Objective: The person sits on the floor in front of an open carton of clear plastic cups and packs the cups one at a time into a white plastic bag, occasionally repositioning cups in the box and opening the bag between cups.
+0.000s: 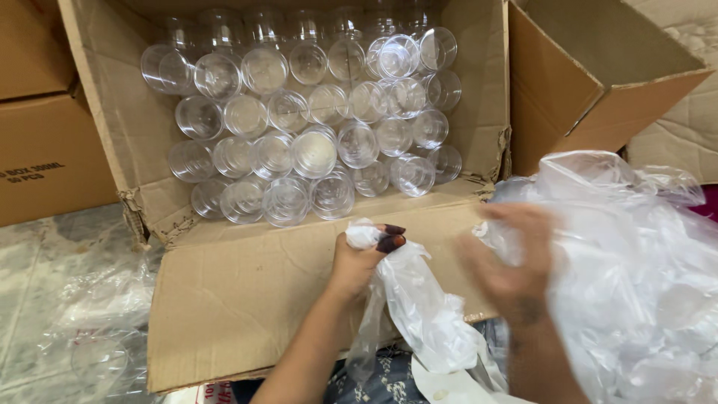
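Clear plastic bag (419,307) pinched by left hand (359,262) (right hand (512,269) blurred).

- Bright, even daylight fills the scene; no hard shadows fall anywhere.
- Soft white glare sits on the clear plastic cups (299,120) and on the crumpled plastic bag (636,284).
- The right hand (512,262) is smeared by motion blur.
- The left hand (359,258) and cardboard box (247,292) look sharp.
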Tool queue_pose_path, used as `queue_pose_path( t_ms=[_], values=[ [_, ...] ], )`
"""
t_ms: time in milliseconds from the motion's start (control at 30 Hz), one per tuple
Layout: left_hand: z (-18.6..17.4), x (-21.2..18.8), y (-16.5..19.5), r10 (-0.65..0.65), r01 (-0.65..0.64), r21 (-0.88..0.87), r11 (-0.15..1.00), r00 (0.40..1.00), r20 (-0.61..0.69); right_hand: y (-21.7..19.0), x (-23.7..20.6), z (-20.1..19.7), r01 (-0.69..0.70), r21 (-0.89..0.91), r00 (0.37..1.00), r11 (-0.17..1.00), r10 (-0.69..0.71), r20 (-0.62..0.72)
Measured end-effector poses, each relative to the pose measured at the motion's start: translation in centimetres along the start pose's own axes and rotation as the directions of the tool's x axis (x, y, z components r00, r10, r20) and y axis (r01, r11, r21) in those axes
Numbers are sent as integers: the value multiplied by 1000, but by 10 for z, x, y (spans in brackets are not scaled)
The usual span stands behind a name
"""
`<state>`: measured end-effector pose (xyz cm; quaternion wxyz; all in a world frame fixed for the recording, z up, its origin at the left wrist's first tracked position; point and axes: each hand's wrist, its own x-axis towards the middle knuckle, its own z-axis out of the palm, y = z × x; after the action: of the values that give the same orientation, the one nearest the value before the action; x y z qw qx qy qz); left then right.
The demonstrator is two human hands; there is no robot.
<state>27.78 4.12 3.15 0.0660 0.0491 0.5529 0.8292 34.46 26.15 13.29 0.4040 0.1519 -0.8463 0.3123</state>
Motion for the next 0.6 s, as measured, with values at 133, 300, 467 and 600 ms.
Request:
queue_pose_path(
  t_ms=[133, 300, 467, 600],
  values=[
    [-1, -3, -4, 42, -34, 56, 998, 989, -140, -40, 6, 58, -165, 125, 946, 978, 122, 299],
    [-5, -12, 2, 28, -13, 267, 964, 998, -51, -25, -5, 72, -260, 183, 932, 948, 197, 303],
    [0, -21, 15, 16, 40, -298, 954, 983, 182, -7, -12, 72, -425, 162, 894, 891, 384, 233],
    [2, -23, 23, -32, 48, -199, 979, 996, 83, 0, -11, 69, -532, 281, 847, 799, 495, 195]
  ],
)
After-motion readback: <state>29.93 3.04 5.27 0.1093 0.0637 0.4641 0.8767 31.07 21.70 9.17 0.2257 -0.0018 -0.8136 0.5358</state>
